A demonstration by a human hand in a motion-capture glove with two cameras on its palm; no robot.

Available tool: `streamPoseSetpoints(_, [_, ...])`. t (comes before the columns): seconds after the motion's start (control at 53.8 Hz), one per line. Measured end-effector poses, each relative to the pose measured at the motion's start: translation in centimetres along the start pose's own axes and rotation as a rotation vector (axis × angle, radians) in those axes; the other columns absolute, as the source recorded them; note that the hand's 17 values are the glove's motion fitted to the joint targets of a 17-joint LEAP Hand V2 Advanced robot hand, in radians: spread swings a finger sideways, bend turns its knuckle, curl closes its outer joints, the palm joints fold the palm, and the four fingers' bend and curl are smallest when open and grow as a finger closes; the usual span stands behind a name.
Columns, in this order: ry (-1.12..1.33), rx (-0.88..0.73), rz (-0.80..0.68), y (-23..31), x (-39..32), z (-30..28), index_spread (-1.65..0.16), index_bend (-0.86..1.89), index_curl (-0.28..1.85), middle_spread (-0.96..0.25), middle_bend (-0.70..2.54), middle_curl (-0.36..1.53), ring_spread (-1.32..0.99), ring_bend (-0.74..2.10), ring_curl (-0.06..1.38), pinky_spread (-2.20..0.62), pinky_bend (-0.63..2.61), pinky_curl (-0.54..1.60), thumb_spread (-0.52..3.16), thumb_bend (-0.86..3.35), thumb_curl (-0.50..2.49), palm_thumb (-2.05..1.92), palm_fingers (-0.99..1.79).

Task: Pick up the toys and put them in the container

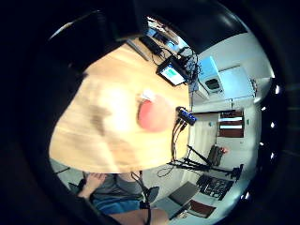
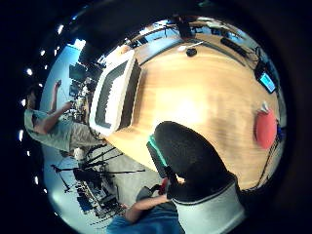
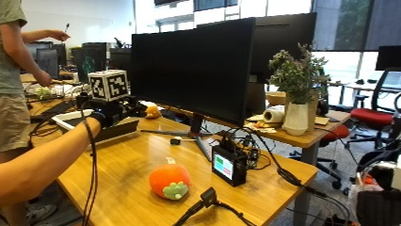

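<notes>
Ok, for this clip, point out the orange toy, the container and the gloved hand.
orange toy (image 3: 169, 181): outside view, on its round orange body, on the table.
container (image 2: 115, 93): thumb side palm view, on its white rim.
gloved right hand (image 3: 108, 114): outside view, on the black glove's back, above the table's far end.

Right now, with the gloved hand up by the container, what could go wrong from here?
The orange plush toy sits far from the right hand, beside a small screen device and a cable plug; a reach could snag the cables. Another small orange toy sits by the monitor base and could be missed. The container lies near the table edge.
</notes>
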State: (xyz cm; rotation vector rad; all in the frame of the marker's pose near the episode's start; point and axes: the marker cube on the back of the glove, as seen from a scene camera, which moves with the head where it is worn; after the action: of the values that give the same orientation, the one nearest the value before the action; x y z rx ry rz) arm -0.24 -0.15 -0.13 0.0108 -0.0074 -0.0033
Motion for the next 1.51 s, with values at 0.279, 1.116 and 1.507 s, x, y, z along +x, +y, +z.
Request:
streamPoseSetpoints(0.279, [-0.018, -0.001, -0.009, -1.0, -1.2, -0.2, -0.24, 0.14, 0.10, -0.02, 0.20, 0.13, -0.05, 0.30, 0.10, 0.05, 0.78, 0.25, 1.07, -0.03, 0.10, -0.04, 0.06])
streamPoseSetpoints(1.116, [-0.014, -0.030, 0.121, -2.9, 6.1, -2.9, -0.28, 0.14, 0.23, -0.03, 0.18, 0.31, -0.07, 0.42, 0.21, 0.05, 0.93, 0.33, 1.22, -0.03, 0.23, -0.03, -0.05])
streamPoseSetpoints(1.507, [-0.032, -0.165, 0.297, -0.4, 17.9, 4.0, -0.29, 0.13, 0.25, -0.03, 0.17, 0.32, -0.07, 0.37, 0.22, 0.06, 0.95, 0.34, 1.19, -0.04, 0.26, -0.04, -0.08])
